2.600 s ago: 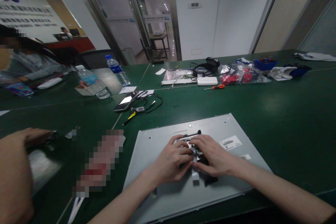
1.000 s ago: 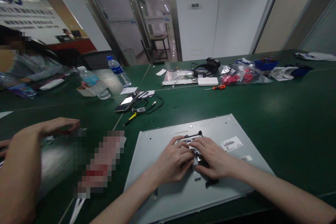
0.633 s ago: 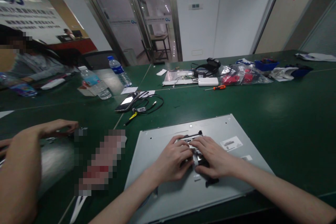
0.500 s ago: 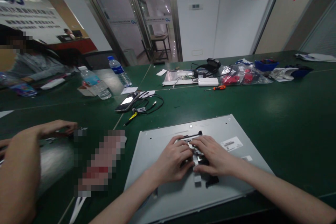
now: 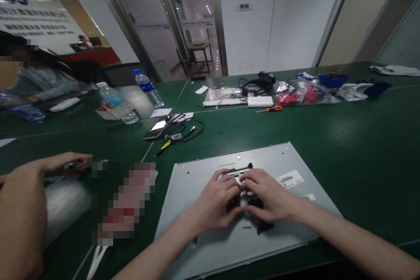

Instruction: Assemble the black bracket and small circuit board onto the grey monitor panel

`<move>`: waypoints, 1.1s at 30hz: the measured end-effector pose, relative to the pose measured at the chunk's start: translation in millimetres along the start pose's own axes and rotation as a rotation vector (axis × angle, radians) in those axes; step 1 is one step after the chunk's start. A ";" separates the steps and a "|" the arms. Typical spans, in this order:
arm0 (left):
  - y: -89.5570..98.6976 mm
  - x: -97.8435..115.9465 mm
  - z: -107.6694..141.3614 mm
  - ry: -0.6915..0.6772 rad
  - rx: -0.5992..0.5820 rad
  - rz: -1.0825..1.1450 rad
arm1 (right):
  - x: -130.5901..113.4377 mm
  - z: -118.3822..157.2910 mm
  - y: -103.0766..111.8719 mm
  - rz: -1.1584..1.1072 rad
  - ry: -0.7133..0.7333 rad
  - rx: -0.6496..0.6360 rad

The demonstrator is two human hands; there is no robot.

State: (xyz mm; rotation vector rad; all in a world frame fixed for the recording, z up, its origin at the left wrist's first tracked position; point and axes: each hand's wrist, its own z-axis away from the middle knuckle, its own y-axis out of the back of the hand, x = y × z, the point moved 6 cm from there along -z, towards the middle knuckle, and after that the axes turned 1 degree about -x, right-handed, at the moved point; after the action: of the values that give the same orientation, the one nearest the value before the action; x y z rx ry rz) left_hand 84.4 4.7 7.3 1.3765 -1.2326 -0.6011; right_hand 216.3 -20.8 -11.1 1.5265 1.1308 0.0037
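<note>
A flat grey metal panel (image 5: pixel 203 183) with a white barcode label (image 5: pixel 290 179) lies on the green table in front of me. Over its middle, my left hand (image 5: pixel 218 199) and my right hand (image 5: pixel 269 197) meet with curled fingers, thumbs almost touching. Between them they hold a small silver-and-black part (image 5: pixel 243 201), mostly covered by my fingers, so its kind is unclear. A black strip (image 5: pixel 241 168) shows just beyond my fingertips. Another black piece (image 5: pixel 265 228) lies on the panel below my right hand.
Left of the panel lies a blurred-out pink item (image 5: pixel 129 201). A co-worker's arm (image 5: pixel 24 210) reaches in at far left, beside clear plastic wrap (image 5: pixel 67 205). Beyond are a phone (image 5: pixel 158 127) with black cables, water bottles (image 5: pixel 149 88), an orange-handled screwdriver (image 5: pixel 274 109) and plastic bags (image 5: pixel 308 92).
The silver end that stuck out below my hands no longer shows there; a small dark slot is visible on the panel instead. My right-hand fingers have closed in slightly. The co-worker's hand shifted left.
</note>
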 end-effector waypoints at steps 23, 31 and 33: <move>-2.2 -1.5 1.7 -0.001 -0.011 -0.008 | -0.7 -0.8 -3.7 0.003 -0.011 -0.051; -3.3 -2.0 2.0 0.001 -0.003 -0.008 | 2.3 -1.1 -4.9 0.000 -0.027 -0.040; -2.8 -1.7 2.4 -0.002 -0.003 -0.010 | 3.1 -1.2 -5.9 0.001 -0.036 -0.045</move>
State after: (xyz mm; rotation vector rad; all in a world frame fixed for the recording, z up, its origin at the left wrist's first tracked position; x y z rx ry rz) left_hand 82.6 4.7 3.6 1.3804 -1.2265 -0.6114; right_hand 213.5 -18.8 -17.0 1.4813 1.0943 0.0024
